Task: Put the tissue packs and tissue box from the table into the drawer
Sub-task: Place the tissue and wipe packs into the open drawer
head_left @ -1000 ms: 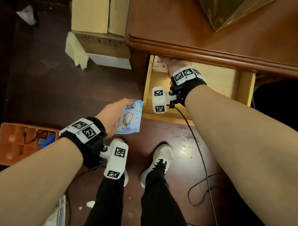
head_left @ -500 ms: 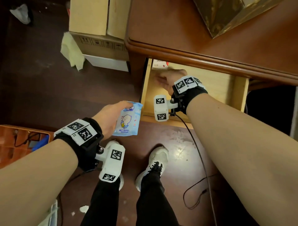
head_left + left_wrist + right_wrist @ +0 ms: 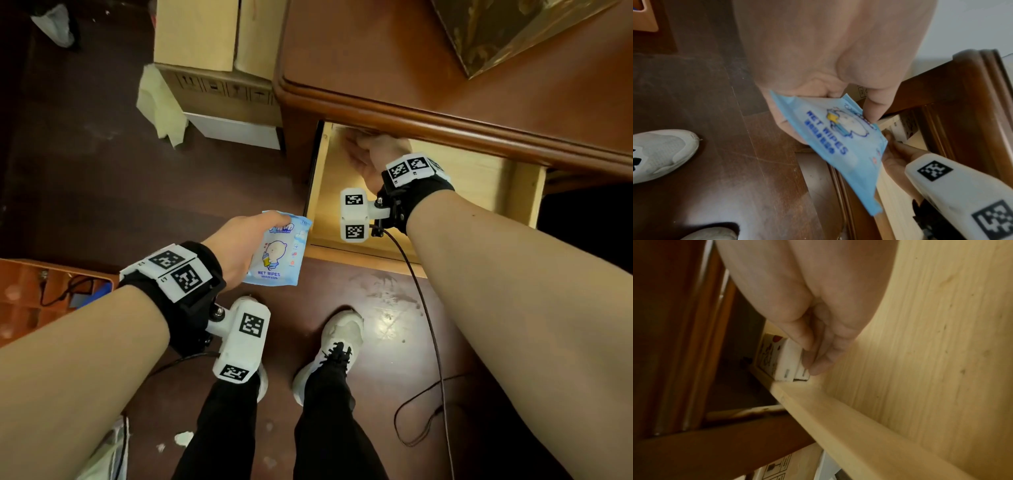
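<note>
My left hand [image 3: 255, 236] holds a light-blue wet wipes pack [image 3: 278, 254] just left of the open pale-wood drawer [image 3: 476, 181], thumb on its printed face [image 3: 838, 142]. My right hand [image 3: 368, 154] reaches into the drawer's back left corner, its fingertips hidden under the brown table edge [image 3: 428, 116] in the head view. In the right wrist view its fingertips [image 3: 816, 365] press against the near end of a white tissue box [image 3: 786, 360] lying in that corner. The box [image 3: 904, 128] also shows past the pack in the left wrist view.
Cardboard boxes [image 3: 205, 51] stand on the dark floor left of the table. An orange crate [image 3: 30, 301] sits at my far left. A black cable [image 3: 433, 342] trails from my right wrist past my white shoes [image 3: 342, 335]. A gold-coloured object [image 3: 513, 31] lies on the tabletop.
My right hand drew back from the box, then went deeper into the drawer; the box is now out of the head view under the table edge. The left hand keeps the pack beside the drawer.
</note>
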